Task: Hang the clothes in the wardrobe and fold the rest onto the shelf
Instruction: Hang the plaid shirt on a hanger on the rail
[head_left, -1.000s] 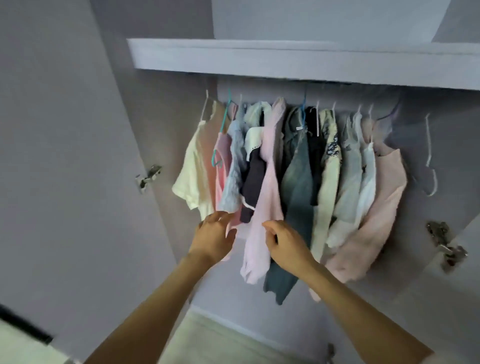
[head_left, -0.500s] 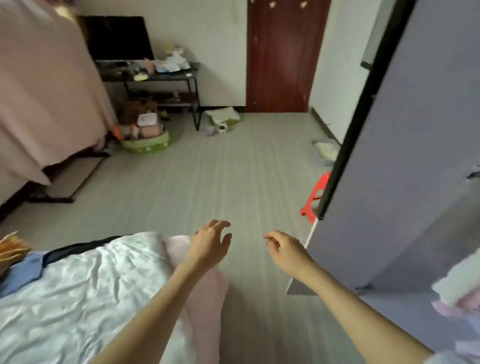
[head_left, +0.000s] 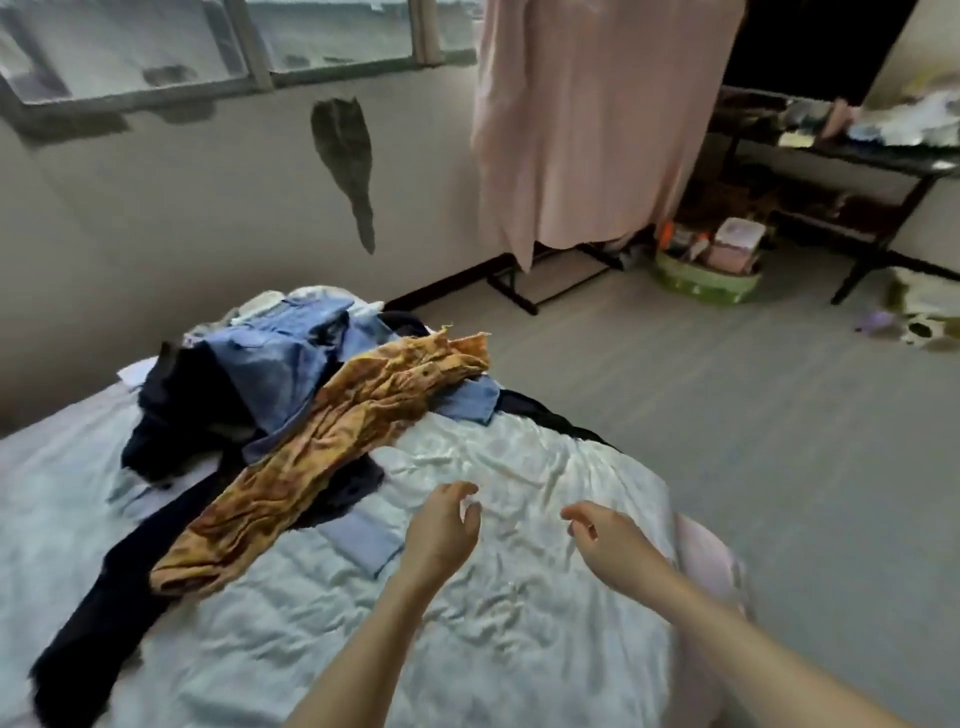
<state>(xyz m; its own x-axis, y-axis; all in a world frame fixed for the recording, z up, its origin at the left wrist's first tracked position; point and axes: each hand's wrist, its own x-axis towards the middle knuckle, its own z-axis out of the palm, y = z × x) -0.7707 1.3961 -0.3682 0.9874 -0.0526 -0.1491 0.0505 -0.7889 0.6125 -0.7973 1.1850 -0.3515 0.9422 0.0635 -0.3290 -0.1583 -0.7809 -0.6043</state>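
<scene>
Both of your hands hover over the bed (head_left: 519, 649) and hold nothing: your left hand (head_left: 441, 530) has its fingers loosely curled and apart, and your right hand (head_left: 602, 535) is the same, thumb and fingers relaxed with a gap between them.

The clothes you have left lie in a heap on the far left part of the bed, well ahead of your left hand. On top is an orange patterned garment (head_left: 322, 452), draped long and diagonal across the pile. Under it are blue denim pieces (head_left: 280, 358) and a dark navy garment (head_left: 171, 415) that trails down toward the near edge of the bed.

The orange piece looks thin, soft and light, so it should lift away freely but will sag and bunch. I would take it first, pinching its upper end near the denim with 1 hand and gathering the middle with the other. The denim looks thicker and heavier; grip it with a full hand at a waistband or seam.
</scene>
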